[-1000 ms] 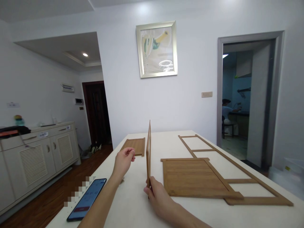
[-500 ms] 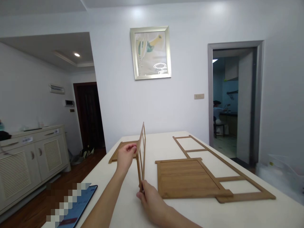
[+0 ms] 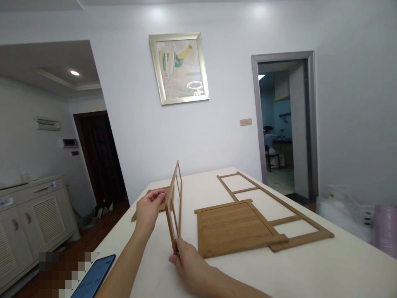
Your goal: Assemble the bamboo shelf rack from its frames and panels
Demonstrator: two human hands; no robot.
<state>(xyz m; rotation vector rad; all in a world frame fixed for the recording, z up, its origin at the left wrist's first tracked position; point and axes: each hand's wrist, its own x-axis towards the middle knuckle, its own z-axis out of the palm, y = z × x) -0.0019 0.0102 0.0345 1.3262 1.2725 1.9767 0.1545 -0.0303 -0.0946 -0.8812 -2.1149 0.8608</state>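
My right hand [image 3: 192, 265] grips the lower near corner of a thin wooden frame [image 3: 170, 223], which stands upright, nearly edge-on to me, above the white table. My left hand [image 3: 150, 207] is beside the frame's upper near corner, with thumb and fingertips pinched together. Whether something small sits in that pinch I cannot make out. Behind the left hand lies a wooden panel [image 3: 163, 206], partly hidden. To the right of the upright frame, a larger wooden panel [image 3: 229, 227] lies flat, overlapping a long open wooden frame with crossbars [image 3: 285, 220].
A phone [image 3: 94, 275] lies at the near left edge of the white table [image 3: 310, 269]. Clear plastic wrapping [image 3: 328, 211] and a pink roll [image 3: 385, 227] are beyond the right edge. A cabinet [image 3: 37, 223] stands left. A person [image 3: 269, 138] sits beyond the doorway.
The view has turned slightly right, so the scene shifts left and the pink roll shows. Both hands keep about the same place on and beside the upright frame.
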